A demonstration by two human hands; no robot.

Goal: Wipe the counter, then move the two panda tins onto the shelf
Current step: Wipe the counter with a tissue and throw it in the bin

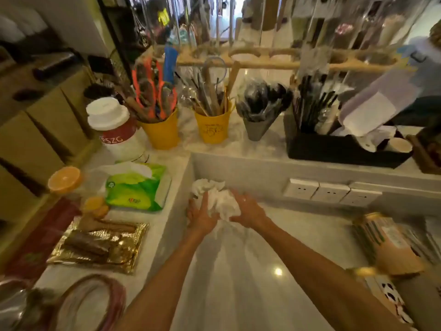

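Observation:
A crumpled white tissue wad sits between both my hands at the far end of the pale lower counter, close to the raised ledge's wall. My left hand grips its left side and my right hand grips its right side. At the right edge a tall tin with a gold rim lies tilted. A second tin with black-and-white panda markings lies below it, partly cut off by the frame.
The raised ledge carries two yellow utensil cups, a grey cup of black spoons, a black straw box and a white-lidded jar. A green tissue pack, gold snack tray and wall sockets lie nearby.

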